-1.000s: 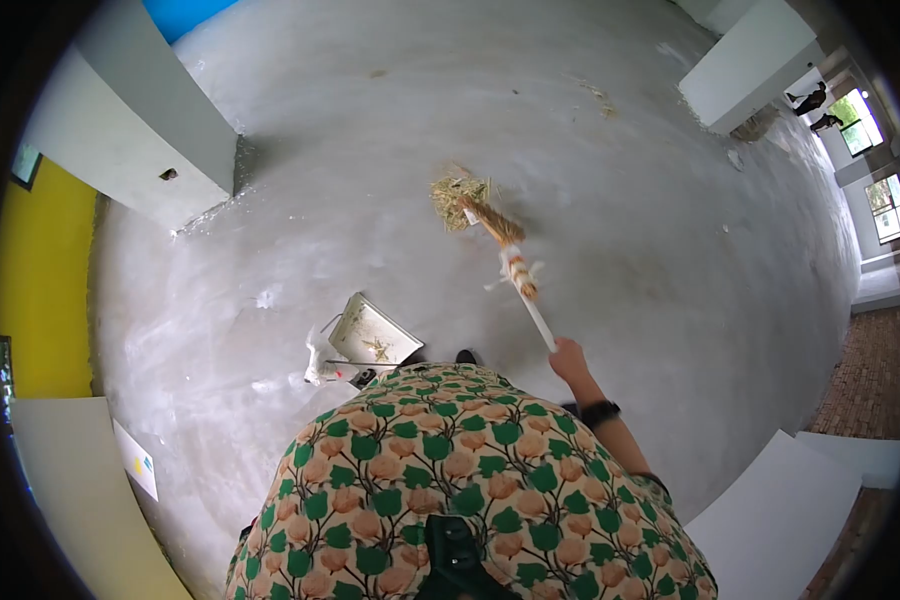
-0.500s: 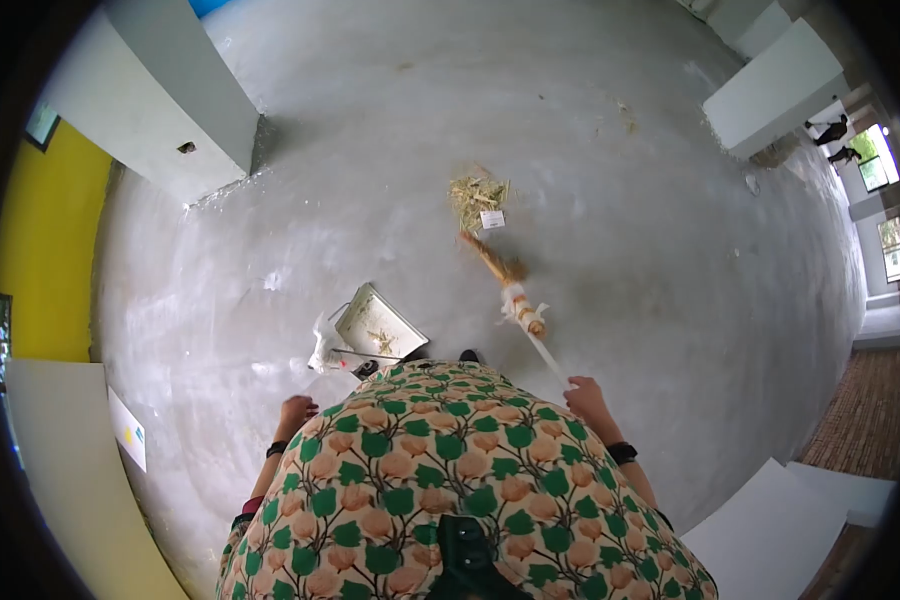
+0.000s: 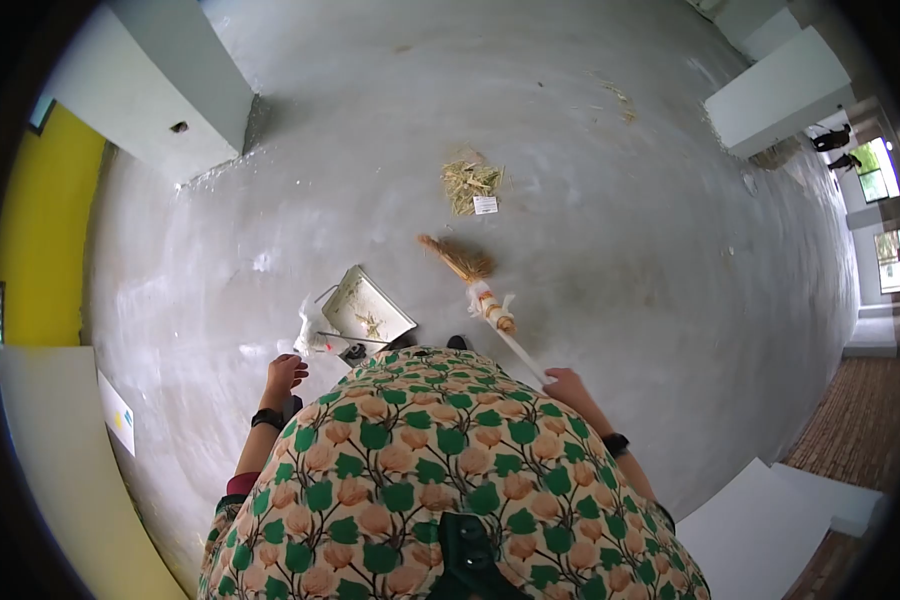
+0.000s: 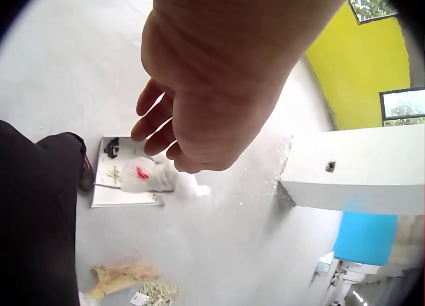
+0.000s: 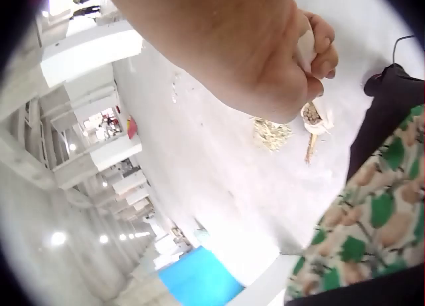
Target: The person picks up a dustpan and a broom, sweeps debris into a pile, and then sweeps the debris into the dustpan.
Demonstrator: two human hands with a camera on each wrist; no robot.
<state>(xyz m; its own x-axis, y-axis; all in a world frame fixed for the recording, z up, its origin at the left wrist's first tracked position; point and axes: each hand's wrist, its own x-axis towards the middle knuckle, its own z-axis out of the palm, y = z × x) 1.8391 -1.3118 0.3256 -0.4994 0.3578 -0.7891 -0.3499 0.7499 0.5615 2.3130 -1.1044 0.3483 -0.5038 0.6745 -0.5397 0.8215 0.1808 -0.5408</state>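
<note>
My right hand [image 3: 567, 388] grips the white handle of a broom [image 3: 510, 346]. The bristle head slants away to the left, low over the floor. Beyond it lies a pile of straw [image 3: 470, 180] with a small white label [image 3: 485, 205] at its near edge. My left hand [image 3: 288, 370] holds nothing, its fingers loosely bent, near a long-handled dustpan [image 3: 390, 325] by my feet. A few straw bits [image 3: 372, 324] lie inside the pan, and white plastic [image 3: 312, 325] is bunched at its side. In the right wrist view, my fingers [image 5: 324, 61] curl round the handle.
A white pillar [image 3: 185, 110] stands at the far left beside a yellow wall [image 3: 45, 250]. Another pillar [image 3: 780, 90] rises at the far right. White panels stand near both sides. Scattered straw [image 3: 615, 95] lies farther out on the grey floor.
The broom has come off the straw pile, back toward me and to the left, uncovering the label. My left hand has come into view and moved forward beside the dustpan.
</note>
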